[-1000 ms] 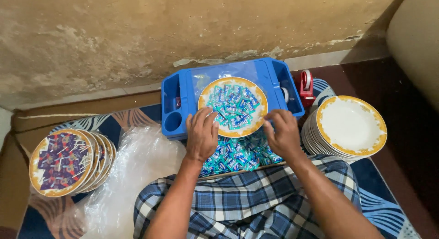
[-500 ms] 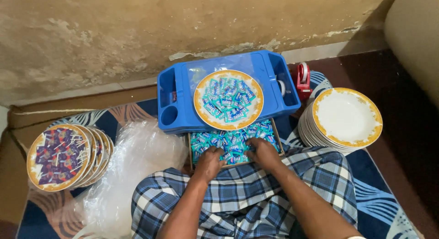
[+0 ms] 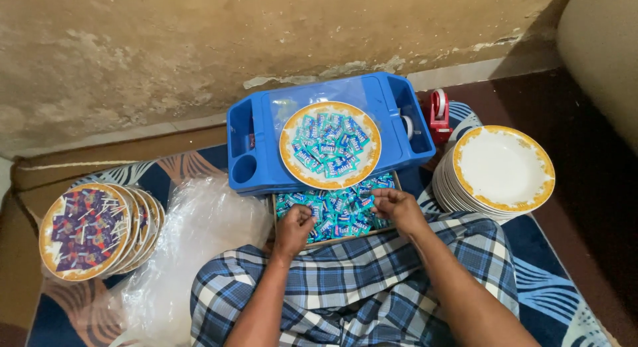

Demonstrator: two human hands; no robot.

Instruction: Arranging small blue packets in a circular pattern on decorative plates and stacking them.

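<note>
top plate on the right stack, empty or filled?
Empty. The top plate shows a bare white centre, unlike the plate on the blue tray, which is covered with blue sachets.

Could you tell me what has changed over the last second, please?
Both hands drew back from the filled plate on the blue tray toward the body. The left hand and right hand are now closed in the box of blue sachets. The plate, tray, empty plate stack and stack at left stayed put.

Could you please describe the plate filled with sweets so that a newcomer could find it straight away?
Find the blue plastic tray against the wall. The filled plate lies on its flat middle, heaped with small blue-green wrapped sweets. Unlike the empty white plates stacked to its right, it is single and full.
</note>
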